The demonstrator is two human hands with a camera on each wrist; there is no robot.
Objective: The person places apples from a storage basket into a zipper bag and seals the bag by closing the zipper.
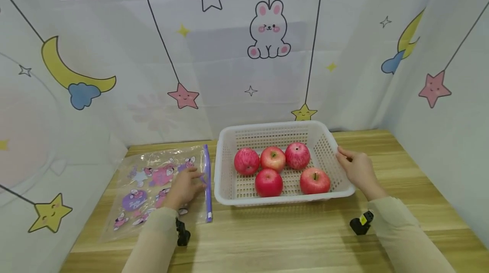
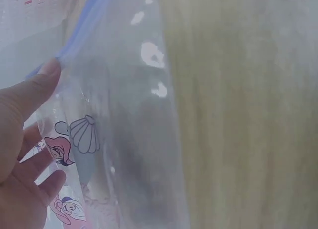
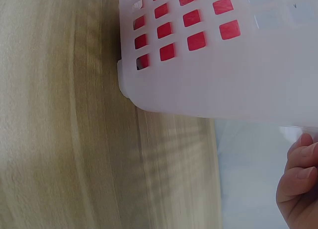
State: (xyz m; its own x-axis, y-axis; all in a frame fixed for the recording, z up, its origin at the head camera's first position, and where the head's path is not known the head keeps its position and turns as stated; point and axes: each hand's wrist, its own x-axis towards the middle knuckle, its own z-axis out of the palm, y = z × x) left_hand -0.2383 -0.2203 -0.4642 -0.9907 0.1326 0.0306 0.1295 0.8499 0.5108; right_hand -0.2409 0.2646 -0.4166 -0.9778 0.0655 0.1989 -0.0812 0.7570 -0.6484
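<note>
A white plastic basket (image 1: 282,202) with a perforated floor and walls stands on the table and holds several red apples (image 1: 269,182). On its right side, my right hand (image 1: 358,171) grips the rim; in the right wrist view its curled fingers (image 3: 298,177) are at the basket's edge. To the left lies a clear zip bag (image 1: 153,184) printed with pink and purple cartoon figures, its purple zip strip (image 1: 208,184) towards the basket. My left hand (image 1: 186,188) pinches the bag at that strip, with the thumb (image 2: 44,77) on it in the left wrist view. The bag looks flat.
The wood-grain table (image 1: 282,243) runs under everything. A white cloth (image 1: 237,65) with rabbits, stars and moons hangs behind it and along both sides. Small black wrist cameras (image 1: 182,232) sit at both cuffs.
</note>
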